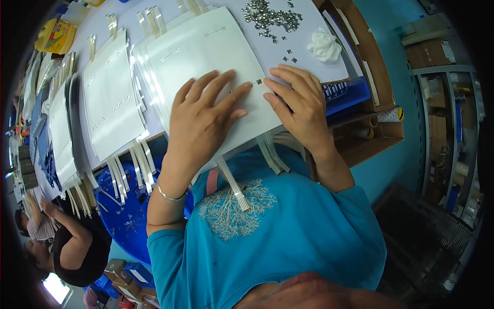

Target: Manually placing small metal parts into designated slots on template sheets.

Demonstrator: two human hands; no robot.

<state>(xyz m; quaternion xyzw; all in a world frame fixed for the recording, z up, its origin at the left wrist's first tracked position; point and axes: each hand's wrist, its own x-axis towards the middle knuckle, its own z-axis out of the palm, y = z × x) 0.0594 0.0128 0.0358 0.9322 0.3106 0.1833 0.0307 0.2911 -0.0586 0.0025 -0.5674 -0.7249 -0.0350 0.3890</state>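
A stack of thin white sheets (206, 56) with flat ribbon tails (234, 185) lies in front of me at the table's edge. On the top sheet sits a small dark metal piece (259, 82), between my two hands. My left hand (203, 116) rests on the sheet with its fingers spread, the index fingertip just left of that piece. From the other side, my right hand (303, 105) comes in over the sheet's right edge. Its index fingertip is close to the piece, its thumb stands apart, and I see nothing held in it.
Loose small metal pieces (270, 19) lie in a pile beyond the stack, near a crumpled white wad (324, 45). More tailed sheets (110, 98) are stacked to the left. A blue tub (126, 221) stands below the table edge. Another person (77, 242) is at the far left.
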